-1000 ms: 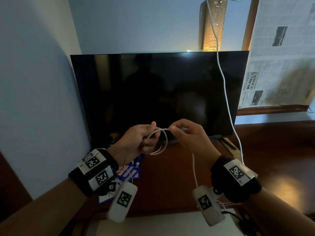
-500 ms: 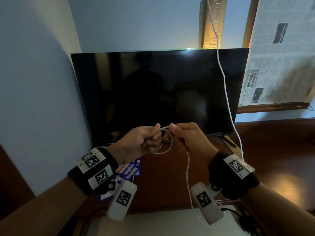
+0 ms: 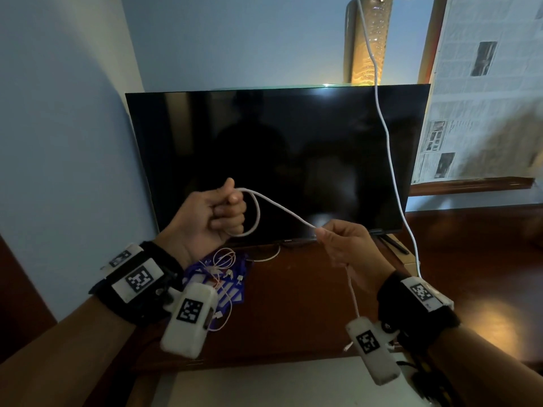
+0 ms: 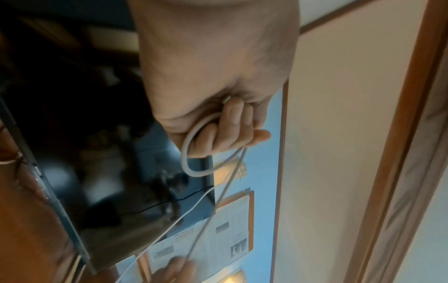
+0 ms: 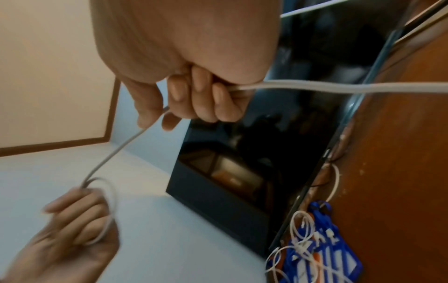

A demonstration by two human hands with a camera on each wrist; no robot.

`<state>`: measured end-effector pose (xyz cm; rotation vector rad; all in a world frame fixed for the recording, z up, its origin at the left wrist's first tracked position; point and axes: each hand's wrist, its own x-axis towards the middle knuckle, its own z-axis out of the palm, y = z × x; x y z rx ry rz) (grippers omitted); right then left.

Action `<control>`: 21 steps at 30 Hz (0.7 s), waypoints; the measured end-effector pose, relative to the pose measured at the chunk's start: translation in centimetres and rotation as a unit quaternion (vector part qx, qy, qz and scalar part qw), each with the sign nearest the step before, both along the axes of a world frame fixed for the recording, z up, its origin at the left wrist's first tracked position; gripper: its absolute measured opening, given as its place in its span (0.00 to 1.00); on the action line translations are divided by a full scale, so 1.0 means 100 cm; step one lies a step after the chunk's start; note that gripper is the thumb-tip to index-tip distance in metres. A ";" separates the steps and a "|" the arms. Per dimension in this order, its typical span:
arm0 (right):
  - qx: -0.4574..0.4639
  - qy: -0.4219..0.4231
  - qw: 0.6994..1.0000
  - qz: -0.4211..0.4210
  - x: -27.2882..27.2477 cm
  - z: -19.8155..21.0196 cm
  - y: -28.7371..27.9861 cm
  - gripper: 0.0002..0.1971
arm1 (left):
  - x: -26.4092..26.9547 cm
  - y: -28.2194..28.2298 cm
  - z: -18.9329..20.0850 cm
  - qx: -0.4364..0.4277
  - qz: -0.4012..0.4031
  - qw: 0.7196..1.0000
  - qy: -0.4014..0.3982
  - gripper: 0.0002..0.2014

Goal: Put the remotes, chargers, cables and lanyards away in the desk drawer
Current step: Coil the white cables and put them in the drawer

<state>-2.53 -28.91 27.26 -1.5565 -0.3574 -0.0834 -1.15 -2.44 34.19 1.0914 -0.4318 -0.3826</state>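
Note:
A white cable (image 3: 282,211) stretches between both hands in front of the dark TV. My left hand (image 3: 214,214) grips a coiled loop of it (image 4: 191,151), fingers curled round the loop. My right hand (image 3: 342,245) pinches the cable farther along (image 5: 303,87), and the rest hangs down past the wrist. On the brown desk (image 3: 293,304) below the left hand lie blue lanyards (image 3: 226,286) tangled with thin white cables (image 5: 303,243). No drawer shows in these views.
A black TV (image 3: 293,160) stands at the back of the desk. A second white cord (image 3: 390,160) hangs from above across the TV's right side down to the desk. Newspaper (image 3: 484,98) covers the window at right. A white surface (image 3: 279,383) lies at the near edge.
The hands have drawn apart, the right moving rightwards and down. The cable between them is now pulled out into a straight length, with one loop left in the left hand.

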 end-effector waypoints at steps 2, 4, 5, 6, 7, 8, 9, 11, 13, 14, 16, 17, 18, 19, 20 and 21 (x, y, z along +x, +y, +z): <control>-0.018 -0.015 0.998 -0.063 0.007 -0.012 -0.009 0.13 | 0.002 0.005 0.005 -0.029 0.027 0.999 0.007 0.19; -0.034 -0.043 0.993 -0.109 0.013 -0.023 -0.014 0.11 | 0.001 0.004 0.005 -0.026 0.059 0.998 0.002 0.19; -0.042 -0.054 0.990 -0.122 0.016 -0.028 -0.015 0.10 | -0.001 0.001 0.004 -0.019 0.072 0.997 -0.006 0.19; -0.058 -0.064 0.988 -0.131 0.018 -0.031 -0.015 0.10 | -0.003 -0.004 0.002 -0.011 0.085 0.996 -0.016 0.19; -0.089 -0.073 0.984 -0.136 0.019 -0.034 -0.013 0.10 | -0.005 -0.009 0.001 -0.002 0.099 0.995 -0.030 0.19; -0.134 -0.083 0.978 -0.134 0.019 -0.035 -0.011 0.10 | -0.007 -0.014 0.000 0.007 0.115 0.992 -0.044 0.19; -0.187 -0.092 0.970 -0.122 0.018 -0.035 -0.008 0.11 | -0.009 -0.019 0.001 0.016 0.132 0.989 -0.057 0.19; -0.280 -0.110 0.951 -0.072 0.012 -0.032 0.001 0.12 | -0.012 -0.026 0.002 0.030 0.165 0.982 -0.086 0.18; -0.339 -0.135 0.931 -0.019 0.004 -0.026 0.011 0.11 | -0.014 -0.033 0.003 0.046 0.190 0.974 -0.111 0.18; -0.357 -0.143 0.923 0.003 0.001 -0.022 0.017 0.10 | -0.015 -0.035 0.002 0.057 0.198 0.971 -0.120 0.17; -0.373 -0.146 0.915 0.046 -0.006 -0.013 0.028 0.11 | -0.016 -0.041 -0.002 0.087 0.205 0.965 -0.142 0.17; -0.372 -0.144 0.915 0.063 -0.009 -0.009 0.033 0.11 | -0.016 -0.043 -0.004 0.104 0.203 0.961 -0.155 0.17; -0.367 -0.142 0.916 0.075 -0.011 -0.004 0.036 0.12 | -0.018 -0.045 -0.007 0.126 0.198 0.957 -0.171 0.17; -0.357 -0.146 0.919 0.083 -0.013 0.001 0.038 0.13 | -0.020 -0.048 -0.009 0.154 0.194 0.950 -0.191 0.17; -0.341 -0.152 0.924 0.086 -0.015 0.006 0.039 0.14 | -0.022 -0.049 -0.011 0.184 0.189 0.941 -0.210 0.18; -0.319 -0.162 0.930 0.085 -0.017 0.010 0.039 0.14 | -0.023 -0.051 -0.012 0.212 0.183 0.933 -0.224 0.18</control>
